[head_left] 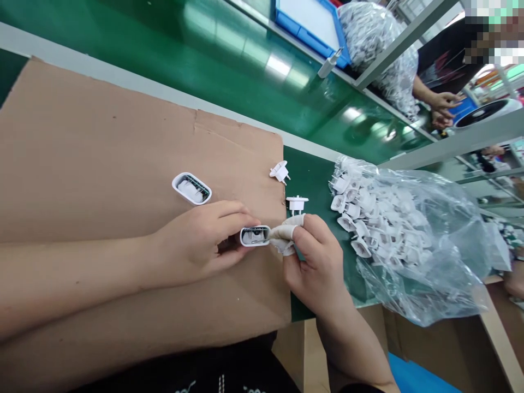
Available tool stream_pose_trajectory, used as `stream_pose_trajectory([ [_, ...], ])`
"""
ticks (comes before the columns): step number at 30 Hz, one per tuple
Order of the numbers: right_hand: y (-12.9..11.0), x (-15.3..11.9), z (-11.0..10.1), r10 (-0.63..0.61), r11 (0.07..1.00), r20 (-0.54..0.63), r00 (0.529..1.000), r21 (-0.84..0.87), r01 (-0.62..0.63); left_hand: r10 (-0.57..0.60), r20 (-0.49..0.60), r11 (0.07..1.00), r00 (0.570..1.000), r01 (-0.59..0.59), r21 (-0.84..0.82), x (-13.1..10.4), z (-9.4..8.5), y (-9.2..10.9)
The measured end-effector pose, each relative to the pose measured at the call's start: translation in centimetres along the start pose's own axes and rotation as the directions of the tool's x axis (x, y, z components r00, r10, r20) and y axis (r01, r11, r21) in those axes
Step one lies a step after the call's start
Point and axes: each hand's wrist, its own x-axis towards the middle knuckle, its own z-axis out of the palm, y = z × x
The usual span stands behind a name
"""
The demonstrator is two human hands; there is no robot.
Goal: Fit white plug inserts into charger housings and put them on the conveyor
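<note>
My left hand (208,234) grips a white oval charger housing (254,237) over the cardboard, its open end facing up with parts visible inside. At the housing's right end is my right hand (315,256), thumb and fingers pinched together, the fingertips in pale finger covers. Whatever those fingertips hold, if anything, is hidden. A second white charger housing (191,189) rests on the cardboard beyond my left hand, a circuit board showing in its opening. Past my right hand sit two white plug pieces with pins: one plug piece (280,172) at the cardboard's edge, another plug piece (297,204) on the green surface.
A clear plastic bag (450,218) spills many white plug pieces (376,218) at the right. The cardboard sheet (102,153) covers the green table. Behind are a raised green shelf (196,49), a blue tray (311,24) and a co-worker's hands (446,106).
</note>
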Motion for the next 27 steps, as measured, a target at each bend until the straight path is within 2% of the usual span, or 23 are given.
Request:
stream_pose_trajectory([
  [2,-0.01,-0.15,-0.06,-0.009,1.000,-0.002,1.000,-0.023,0.009,-0.010,0.005,1.000,1.000,0.010,0.006,0.00,-0.02,-0.02],
  [6,-0.03,-0.33,-0.51,-0.015,0.998,-0.002,1.000,0.053,0.015,-0.008,0.016,1.000,1.000,0.008,0.022,-0.03,0.01,-0.10],
  [13,0.15,-0.14,-0.68,-0.103,0.993,0.105,0.989,-0.046,0.108,0.013,0.010,0.999,1.000,-0.013,0.040,-0.04,0.07,-0.11],
  [18,0.34,-0.07,-0.85,-0.066,0.998,0.025,0.998,-0.017,0.066,0.002,0.016,0.999,1.000,-0.002,0.037,-0.15,0.07,-0.14],
  [22,0.35,-0.08,-0.96,-0.090,0.993,0.052,0.995,-0.077,0.094,0.016,-0.008,0.999,1.000,-0.015,0.042,-0.25,0.12,-0.13],
  [25,0.28,-0.12,-0.84,-0.080,0.996,0.013,0.997,-0.048,0.080,0.015,-0.012,0.999,1.000,-0.015,0.041,-0.29,0.15,-0.13],
  [27,0.24,-0.10,-0.73,-0.084,0.995,0.027,0.996,-0.042,0.085,0.017,-0.017,0.999,1.000,-0.017,0.039,-0.29,0.17,-0.13],
])
